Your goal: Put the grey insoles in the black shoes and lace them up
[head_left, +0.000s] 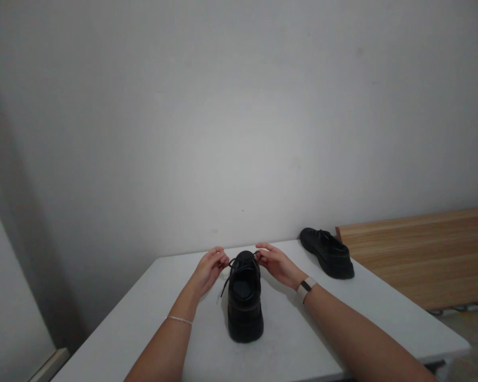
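Note:
A black lace-up shoe (245, 318) stands upright on the white table, heel toward me and toe toward the wall. On its left side my left hand (212, 269) pinches part of the black shoelace (225, 286), whose loose end dangles beside the shoe. My right hand (274, 263), at the shoe's right, has its thumb and a finger closed on another part of the lace, while its other fingers stretch out. The lace runs across the front of the shoe between both hands.
A second black shoe (330, 254) sits at the table's far right edge. Behind the white table (151, 313) rises a grey wall (239, 132). A wooden board (418, 254) leans at the right, with cables on the floor below it.

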Available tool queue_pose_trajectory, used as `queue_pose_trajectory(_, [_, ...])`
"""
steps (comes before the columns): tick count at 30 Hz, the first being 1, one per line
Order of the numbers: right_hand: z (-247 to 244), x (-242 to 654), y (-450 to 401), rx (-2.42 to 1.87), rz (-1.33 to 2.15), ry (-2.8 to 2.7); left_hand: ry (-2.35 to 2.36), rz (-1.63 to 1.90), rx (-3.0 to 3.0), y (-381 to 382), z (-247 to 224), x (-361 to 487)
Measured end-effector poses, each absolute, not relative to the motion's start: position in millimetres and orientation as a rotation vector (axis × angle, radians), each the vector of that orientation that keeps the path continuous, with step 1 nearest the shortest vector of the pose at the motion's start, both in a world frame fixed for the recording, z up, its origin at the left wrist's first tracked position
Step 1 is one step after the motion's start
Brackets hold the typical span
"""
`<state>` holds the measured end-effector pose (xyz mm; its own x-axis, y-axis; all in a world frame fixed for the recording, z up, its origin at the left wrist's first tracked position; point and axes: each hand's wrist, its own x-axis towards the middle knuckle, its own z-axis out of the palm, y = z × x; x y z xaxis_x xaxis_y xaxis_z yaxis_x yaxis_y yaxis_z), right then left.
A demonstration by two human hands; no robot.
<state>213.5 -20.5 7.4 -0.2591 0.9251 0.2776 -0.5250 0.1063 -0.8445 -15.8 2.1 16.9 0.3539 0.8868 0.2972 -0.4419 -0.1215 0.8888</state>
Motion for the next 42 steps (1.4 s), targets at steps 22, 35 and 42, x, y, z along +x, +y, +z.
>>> queue_pose_trajectory(22, [4, 235, -6, -0.513, 1.434, -0.952, 0.441, 1.024, 1.233, -1, 14, -18])
queue_pose_trajectory(35, [0, 225, -7, -0.596, 1.426, -1.238, 0.269, 1.014, 1.122, -5, 20, -23])
queue_pose_trajectory(42, [6, 230, -8, -0.564, 1.472, -1.175, 0.304, 0.988, 1.088, 0, 23, -31])
